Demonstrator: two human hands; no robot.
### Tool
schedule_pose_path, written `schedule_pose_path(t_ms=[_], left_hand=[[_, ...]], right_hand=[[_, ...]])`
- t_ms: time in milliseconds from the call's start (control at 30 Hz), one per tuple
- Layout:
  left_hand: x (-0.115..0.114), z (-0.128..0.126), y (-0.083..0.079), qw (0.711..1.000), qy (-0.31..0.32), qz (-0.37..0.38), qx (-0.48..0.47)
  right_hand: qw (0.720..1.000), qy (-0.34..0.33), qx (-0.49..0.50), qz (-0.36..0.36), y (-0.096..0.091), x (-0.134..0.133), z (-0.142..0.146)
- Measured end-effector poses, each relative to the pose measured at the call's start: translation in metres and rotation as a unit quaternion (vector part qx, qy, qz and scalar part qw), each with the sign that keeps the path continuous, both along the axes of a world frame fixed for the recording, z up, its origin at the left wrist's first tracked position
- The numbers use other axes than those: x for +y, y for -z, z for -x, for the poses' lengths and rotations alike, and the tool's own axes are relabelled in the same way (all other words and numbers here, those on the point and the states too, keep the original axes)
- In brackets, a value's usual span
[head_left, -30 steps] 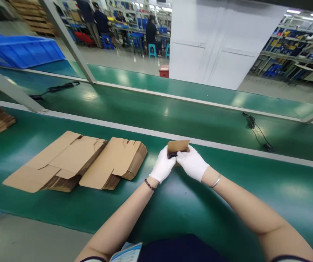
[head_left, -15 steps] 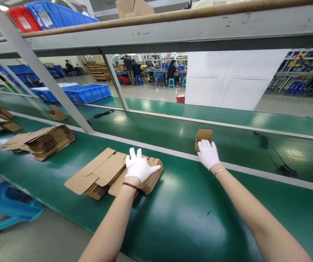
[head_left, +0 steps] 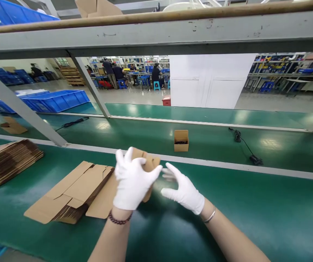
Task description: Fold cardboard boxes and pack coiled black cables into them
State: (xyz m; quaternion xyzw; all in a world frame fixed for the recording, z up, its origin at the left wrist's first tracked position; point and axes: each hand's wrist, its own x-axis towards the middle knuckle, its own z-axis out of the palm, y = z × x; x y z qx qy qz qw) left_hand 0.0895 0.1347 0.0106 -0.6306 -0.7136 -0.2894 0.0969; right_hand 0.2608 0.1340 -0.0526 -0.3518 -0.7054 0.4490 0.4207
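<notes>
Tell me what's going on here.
A person works at a green conveyor belt. The white-gloved left hand grips a cardboard box blank, and the open right hand is beside it, not touching. Stacks of flat blanks lie on the belt to the left, and a small assembled carton stands beyond the rail.

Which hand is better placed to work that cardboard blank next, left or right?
Left, I'd say: the left hand is already on the cardboard blank, while the right hand hangs open beside it, not touching.
</notes>
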Motion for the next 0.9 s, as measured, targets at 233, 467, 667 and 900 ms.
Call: schedule_pose_path(t_ms=[233, 467, 667, 900], left_hand=[[0.02, -0.041, 0.008, 0.936, 0.147, -0.066, -0.312], [0.032, -0.029, 0.007, 0.72, 0.448, 0.252, -0.467], [0.017, -0.056, 0.014, 0.682, 0.45, 0.301, -0.492], [0.023, -0.058, 0.023, 0.637, 0.426, 0.265, -0.585]], right_hand=[[0.96, 0.175, 0.214, 0.045, -0.013, 0.017, -0.031], [0.96, 0.242, 0.139, -0.002, -0.022, 0.033, -0.074], [0.915, 0.4, -0.024, -0.045, -0.015, 0.04, -0.08], [0.939, 0.336, -0.06, -0.039, -0.018, 0.036, -0.084]])
